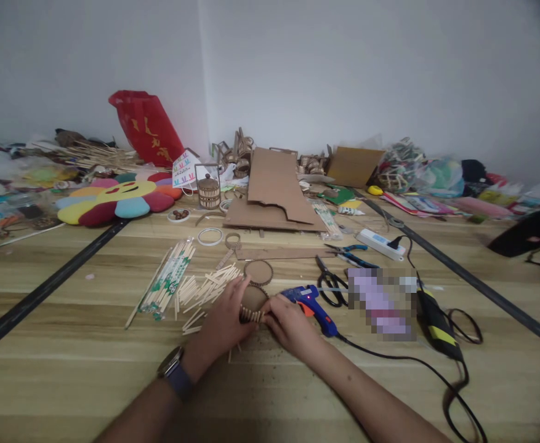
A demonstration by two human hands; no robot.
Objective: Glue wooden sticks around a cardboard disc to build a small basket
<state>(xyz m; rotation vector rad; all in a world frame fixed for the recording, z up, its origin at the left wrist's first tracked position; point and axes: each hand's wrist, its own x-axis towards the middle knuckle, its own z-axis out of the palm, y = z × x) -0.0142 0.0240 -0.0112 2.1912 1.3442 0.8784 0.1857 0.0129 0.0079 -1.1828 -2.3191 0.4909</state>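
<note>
Between my hands is a round cardboard ring [252, 315] with short wooden stick pieces standing side by side along its near edge. My left hand [226, 317], with a watch on the wrist, curls around the ring's left side. At the right side, my right hand [290, 323] pinches at the row of sticks; whether a loose stick is in its fingertips is hidden. Just beyond lies another thin brown ring [258, 272]. Loose cut sticks [205, 289] are scattered by my left hand. A blue hot glue gun [313, 307] lies right of my right hand.
Packaged sticks [168, 280] lie at left. Black scissors [332, 288], pliers [350, 249], a power strip [380, 244] and a black-yellow tool [438, 323] with cables lie at right. Cardboard sheets [276, 178], a small wooden bucket [209, 194] and a flower cushion [120, 198] stand farther back.
</note>
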